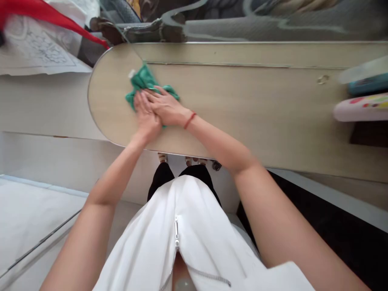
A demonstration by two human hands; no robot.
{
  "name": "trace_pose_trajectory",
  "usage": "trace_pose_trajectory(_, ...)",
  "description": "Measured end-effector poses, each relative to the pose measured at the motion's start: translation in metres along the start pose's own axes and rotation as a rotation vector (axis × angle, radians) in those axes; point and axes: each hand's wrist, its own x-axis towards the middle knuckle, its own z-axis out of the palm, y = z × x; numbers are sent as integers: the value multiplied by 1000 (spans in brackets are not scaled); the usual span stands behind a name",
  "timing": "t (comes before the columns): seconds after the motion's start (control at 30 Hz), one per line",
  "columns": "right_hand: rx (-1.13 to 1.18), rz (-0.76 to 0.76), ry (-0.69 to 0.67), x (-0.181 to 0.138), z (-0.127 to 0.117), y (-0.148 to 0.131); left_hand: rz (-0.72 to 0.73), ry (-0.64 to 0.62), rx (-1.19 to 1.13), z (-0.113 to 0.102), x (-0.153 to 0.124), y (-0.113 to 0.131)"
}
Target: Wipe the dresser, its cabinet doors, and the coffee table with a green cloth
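Observation:
A crumpled green cloth (pixel 142 76) lies bunched on the rounded left end of a pale wood-look countertop (pixel 242 105). A small white tag sticks out at its upper left. My left hand (pixel 147 119) presses down on the cloth with its fingers close together. From the right, my right hand (pixel 168 107) bears on the cloth too, its fingers reaching forward and partly overlapping the left hand. Both hands hold the cloth against the surface, and part of it is hidden under them. A thin red band circles my right wrist.
Glass (pixel 188 8) rises along the countertop's far edge. At right lie a small ring-like item (pixel 323 79), a blue item (pixel 368 85) and a white spotted item (pixel 360 107). Printed white sheeting (pixel 39 48) and a red strip (pixel 60 20) are at upper left.

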Motion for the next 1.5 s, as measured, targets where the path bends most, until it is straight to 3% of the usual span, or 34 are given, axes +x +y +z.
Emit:
trace_pose_trajectory(0.13, 56, 355, 180, -182, -27, 70, 312, -157, 22, 91, -32, 171)
trace_pose_trajectory(0.2, 18, 562, 251, -265, -28, 91, 470, -222, 36, 129, -55, 241)
trace_pose_trajectory(0.27, -61, 743, 275, -333, -18, 95, 594, -270, 61, 157, -82, 288)
trace_pose_trajectory(0.37, -194, 979, 325, -390, 10, 77, 776, -287, 133, 172, -118, 311)
trace_pose_trajectory(0.43, -248, 1069, 372, -390, 29, 57, 881, -297, 167, 164, -127, 296)
trace_pose_trajectory(0.53, -224, 997, 392, -331, 48, 32, 867, -297, 139, 129, -113, 237)
trace_pose_trajectory(0.67, -99, 649, 322, -174, 51, 11, 652, -208, 65, 62, -56, 113)
trace_pose_trajectory(0.77, -19, 401, 284, -36, 40, -1, 497, -104, -19, 6, 6, 13)
trace_pose_trajectory(0.87, -1, 253, 243, 90, 24, -14, 361, -24, -78, -49, 77, -73)
trace_pose_trajectory(0.97, -41, 175, 199, 180, 18, -25, 213, 1, -87, -93, 132, -135)
trace_pose_trajectory(1.03, -50, 158, 205, 211, 24, -34, 143, -3, -123, -111, 141, -162)
trace_pose_trajectory(1.13, 21, 121, 217, 215, 50, -61, 102, -36, -164, -122, 97, -183)
trace_pose_trajectory(1.27, 173, -72, 148, 158, 95, -120, -15, -3, -41, -111, -34, -177)
trace_pose_trajectory(1.33, 195, -131, 69, 114, 108, -142, -75, -3, 66, -94, -94, -160)
trace_pose_trajectory(1.4, 191, -142, 25, 61, 110, -147, -79, -26, 117, -70, -135, -133)
trace_pose_trajectory(1.5, 155, -105, 32, -31, 92, -117, 36, -67, 78, -21, -155, -67)
